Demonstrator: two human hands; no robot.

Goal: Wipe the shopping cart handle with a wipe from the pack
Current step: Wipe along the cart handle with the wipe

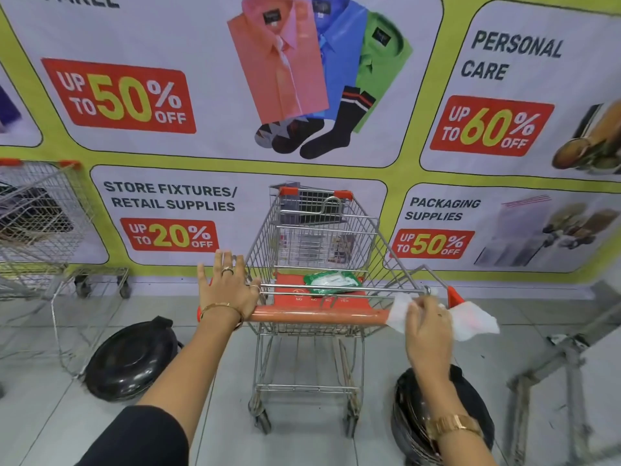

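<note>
A wire shopping cart (pixel 319 230) stands in front of me with an orange handle (pixel 316 316) across its near end. My left hand (pixel 228 287) rests flat on the handle's left end, fingers spread. My right hand (pixel 428 326) holds a white wet wipe (pixel 473 322) wrapped over the handle's right end; the wipe sticks out on both sides of the hand. The green and white wipe pack (pixel 331 282) lies on the orange child-seat flap (pixel 289 297) just behind the handle.
A promotional banner (pixel 235 156) covers the wall behind the cart. Another wire cart (pixel 40 213) stands at the left. Two black round objects lie on the tiled floor, one at the left (pixel 131 359) and one under my right wrist (pixel 413 418). A metal frame (pixel 557 364) stands at the right.
</note>
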